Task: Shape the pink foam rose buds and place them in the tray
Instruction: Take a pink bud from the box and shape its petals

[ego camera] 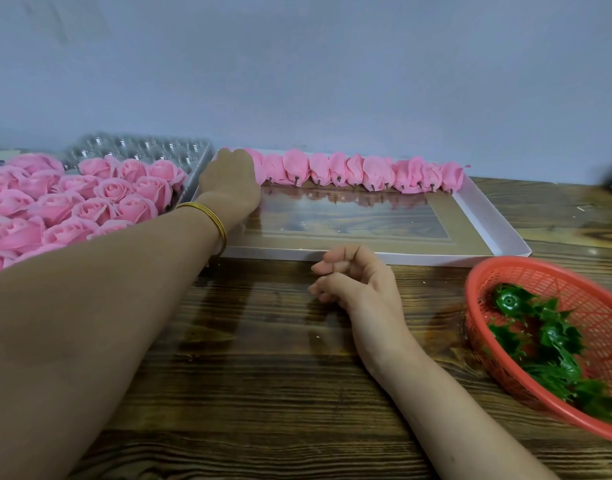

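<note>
A shallow white tray [401,259] with a glossy bottom lies on the wooden table against the wall. A row of shaped pink rose buds [366,173] leans along its far edge, short stems pointing toward me. My left hand [228,174], with gold bangles at the wrist, reaches to the left end of that row and curls over a pink bud there; its fingers are hidden behind the back of the hand. My right hand [353,282] rests on the table just in front of the tray, fingers loosely curled and holding nothing.
Several open pink foam roses [90,202] fill a clear plastic blister tray [141,147] at the left. A red mesh basket [505,268] with green plastic calyxes [546,337] sits at the right. A pale wall stands right behind the tray.
</note>
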Tool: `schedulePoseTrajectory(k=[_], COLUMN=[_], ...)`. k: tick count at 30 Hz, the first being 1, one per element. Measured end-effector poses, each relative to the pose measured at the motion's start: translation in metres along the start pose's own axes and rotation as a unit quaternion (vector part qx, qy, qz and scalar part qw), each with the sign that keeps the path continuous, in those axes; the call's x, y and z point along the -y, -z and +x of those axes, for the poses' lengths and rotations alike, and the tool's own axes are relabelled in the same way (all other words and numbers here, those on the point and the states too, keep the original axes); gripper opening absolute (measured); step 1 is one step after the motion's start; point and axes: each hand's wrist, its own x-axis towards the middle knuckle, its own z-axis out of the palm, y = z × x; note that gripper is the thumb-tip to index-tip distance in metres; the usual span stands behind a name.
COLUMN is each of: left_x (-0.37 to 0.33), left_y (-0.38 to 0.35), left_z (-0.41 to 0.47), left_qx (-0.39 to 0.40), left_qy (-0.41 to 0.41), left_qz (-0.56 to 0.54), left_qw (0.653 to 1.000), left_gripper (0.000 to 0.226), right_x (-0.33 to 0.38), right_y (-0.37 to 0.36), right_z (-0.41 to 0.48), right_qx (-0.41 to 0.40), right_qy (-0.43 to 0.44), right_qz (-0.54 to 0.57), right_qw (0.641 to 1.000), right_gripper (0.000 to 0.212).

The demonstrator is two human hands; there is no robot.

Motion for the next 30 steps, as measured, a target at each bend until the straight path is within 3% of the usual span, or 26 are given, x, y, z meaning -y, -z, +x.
schedulePoseTrajectory(k=[5, 30], left_x=[0.001, -0.006], left_y=[0.0, 0.0], left_z=[0.0, -0.013], left_qx=[-0.006, -0.045], left_qy=[-0.017, -0.001], left_qz=[0.032, -0.044], left_qw=[0.999, 0.998], left_gripper=[0.033, 0.023], right_x=[0.0, 0.003], right_y=[0.0, 0.0], right_z=[0.0, -0.002], right_qx=[-0.002, 0.003], right_qy=[-0.002, -0.01], right_qz=[-0.002, -0.01], right_qw=[1.0, 1.0], right_gripper=[0.031, 0.027])
